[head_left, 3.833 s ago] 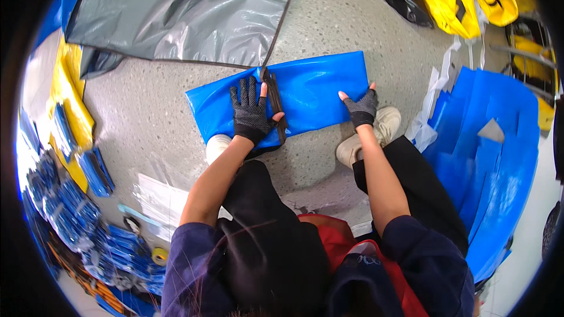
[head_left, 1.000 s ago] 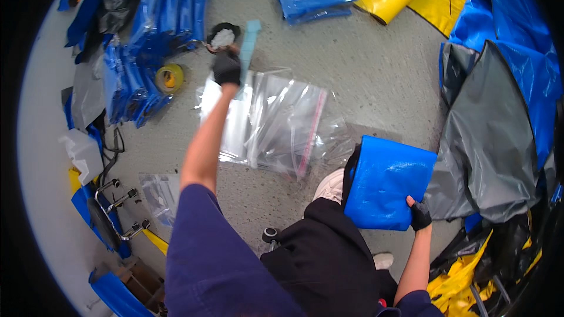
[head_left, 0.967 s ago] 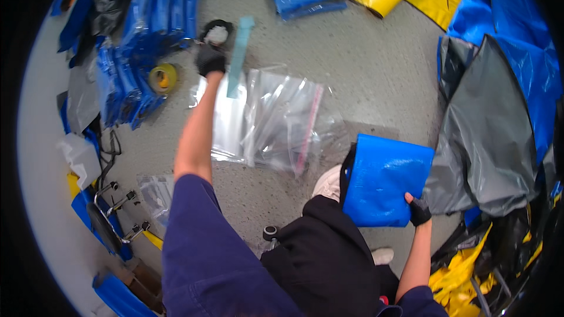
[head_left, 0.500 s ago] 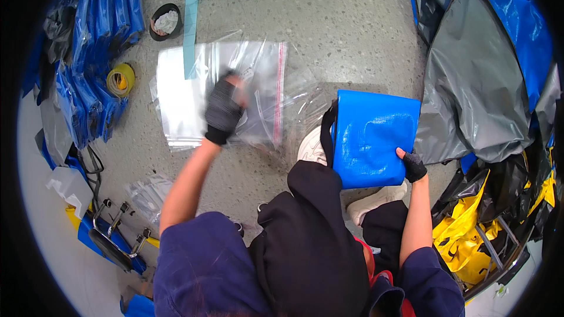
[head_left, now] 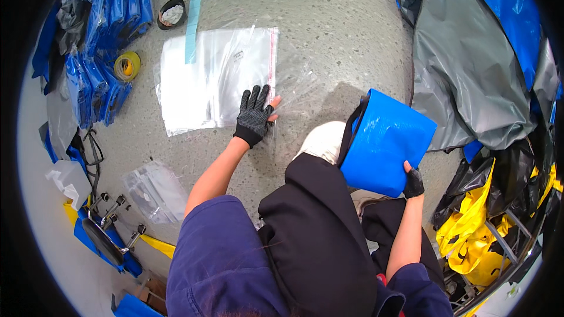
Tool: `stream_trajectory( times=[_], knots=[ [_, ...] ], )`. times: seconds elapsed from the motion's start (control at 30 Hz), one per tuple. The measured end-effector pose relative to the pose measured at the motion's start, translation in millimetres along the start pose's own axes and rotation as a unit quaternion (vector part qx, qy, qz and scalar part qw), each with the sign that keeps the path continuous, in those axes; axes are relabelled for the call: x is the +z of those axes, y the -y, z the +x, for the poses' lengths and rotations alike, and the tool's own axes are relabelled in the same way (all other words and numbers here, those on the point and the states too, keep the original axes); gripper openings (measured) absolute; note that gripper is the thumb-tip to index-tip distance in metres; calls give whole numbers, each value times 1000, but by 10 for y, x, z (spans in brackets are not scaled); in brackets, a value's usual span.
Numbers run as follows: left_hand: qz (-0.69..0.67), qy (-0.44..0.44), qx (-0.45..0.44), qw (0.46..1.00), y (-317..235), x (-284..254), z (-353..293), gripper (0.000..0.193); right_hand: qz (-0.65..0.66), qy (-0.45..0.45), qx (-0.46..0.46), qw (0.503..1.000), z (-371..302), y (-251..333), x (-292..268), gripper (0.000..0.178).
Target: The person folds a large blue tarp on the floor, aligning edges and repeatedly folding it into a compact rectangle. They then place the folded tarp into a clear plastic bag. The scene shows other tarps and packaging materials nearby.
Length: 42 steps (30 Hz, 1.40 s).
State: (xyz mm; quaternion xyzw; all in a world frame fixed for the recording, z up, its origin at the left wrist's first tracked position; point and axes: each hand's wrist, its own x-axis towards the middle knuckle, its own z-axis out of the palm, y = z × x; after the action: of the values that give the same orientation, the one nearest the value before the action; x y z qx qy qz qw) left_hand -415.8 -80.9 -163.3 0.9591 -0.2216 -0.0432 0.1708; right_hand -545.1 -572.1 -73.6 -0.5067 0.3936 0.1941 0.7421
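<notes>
My left hand [head_left: 254, 116], in a dark dotted glove with bare fingertips at the thumb side, lies with fingers stretched on the lower right of a stack of clear plastic bags [head_left: 200, 94] on the floor. A pink line runs down the stack's right edge. My right hand [head_left: 414, 182], also gloved, grips the lower right corner of a folded blue tarpaulin piece [head_left: 388, 144]; its thumb shows on top, its other fingers are hidden beneath. Dark strapping shows along the tarpaulin's left side. The folded piece is tilted, above my shoes.
A light-blue tape strip [head_left: 192, 26] overlaps the stack's top. Beyond lie a black tape roll [head_left: 171, 14] and yellow tape roll [head_left: 127, 66], beside bagged blue bundles [head_left: 111, 12]. Grey sheeting [head_left: 470, 58] spreads at right, above yellow material [head_left: 470, 229]. Loose clear bags [head_left: 155, 191] lie left.
My left hand, blurred before, has moved right and slightly down across the bags, its fingers now spread. The folded blue tarpaulin has shifted right and turned clockwise in my right hand.
</notes>
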Motion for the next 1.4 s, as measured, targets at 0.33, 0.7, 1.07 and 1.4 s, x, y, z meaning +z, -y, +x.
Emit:
stream_trajectory(
  times=[0.33, 0.7, 1.07, 1.4],
  knots=[
    [47, -4, -62, 997, -209, 171, 289, 64, -20, -44, 7, 999, -368, 66, -477, 69],
    [-5, 51, 56, 997, -447, 24, 148, 49, -37, 29, 18, 999, -222, -7, -174, 67],
    [-80, 116, 193, 971, -665, 116, 369, 62, -59, 27, 9, 998, -214, 23, -119, 71],
    [-32, 30, 105, 993, -665, 346, 903, 63, -135, 53, 35, 989, -132, 560, 92, 73]
  ],
)
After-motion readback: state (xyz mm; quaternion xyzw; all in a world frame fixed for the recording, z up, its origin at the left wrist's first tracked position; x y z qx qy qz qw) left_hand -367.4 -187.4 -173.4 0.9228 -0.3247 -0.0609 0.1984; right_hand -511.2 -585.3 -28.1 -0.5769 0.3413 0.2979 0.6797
